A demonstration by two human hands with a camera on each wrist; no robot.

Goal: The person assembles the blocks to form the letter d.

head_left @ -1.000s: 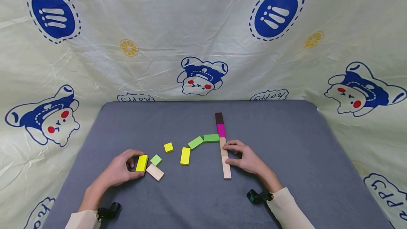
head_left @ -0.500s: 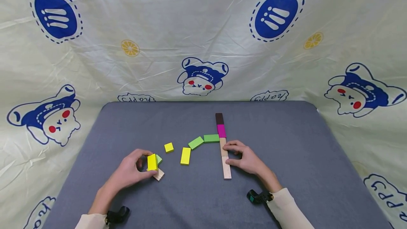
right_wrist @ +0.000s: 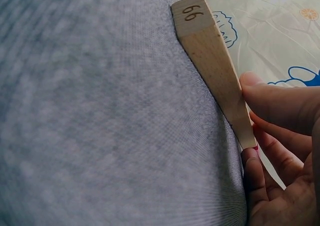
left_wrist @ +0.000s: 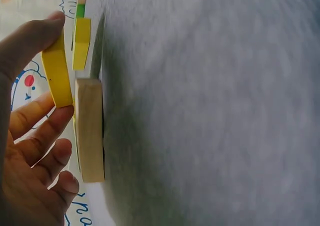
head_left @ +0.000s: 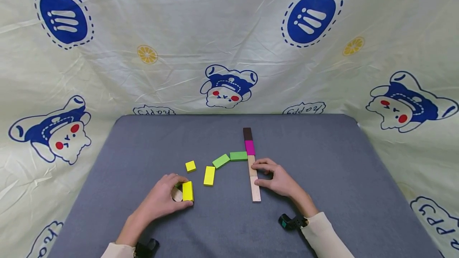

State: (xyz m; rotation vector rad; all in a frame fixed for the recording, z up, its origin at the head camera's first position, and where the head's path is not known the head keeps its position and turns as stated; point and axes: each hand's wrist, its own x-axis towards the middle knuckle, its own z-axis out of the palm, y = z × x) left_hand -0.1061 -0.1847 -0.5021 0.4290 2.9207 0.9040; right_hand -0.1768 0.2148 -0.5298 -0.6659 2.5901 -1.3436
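My left hand (head_left: 159, 199) pinches a yellow block (head_left: 188, 191) between thumb and fingertips. In the left wrist view that yellow block (left_wrist: 57, 76) is raised off the cloth, beside a plain wooden block (left_wrist: 90, 136) lying there. The hand mostly hides this wooden block and a small green one in the head view. My right hand (head_left: 277, 179) rests thumb and fingertips against the right side of two plain wooden blocks (head_left: 255, 192) laid end to end. In the right wrist view the thumb touches the side of the near wooden block (right_wrist: 215, 71), which is marked 66.
A magenta block (head_left: 250, 147) and a dark brown block (head_left: 247, 133) continue the wooden row away from me. Two green blocks (head_left: 238, 156) curve left from it, followed by a yellow block (head_left: 209, 176). A small yellow block (head_left: 190, 166) lies apart. Grey cloth (head_left: 305, 142) covers the table; a printed sheet (head_left: 229, 31) hangs behind.
My left hand has carried the yellow block rightward, over the plain wooden and small green blocks, to their right side. The right hand and the row have stayed in place.
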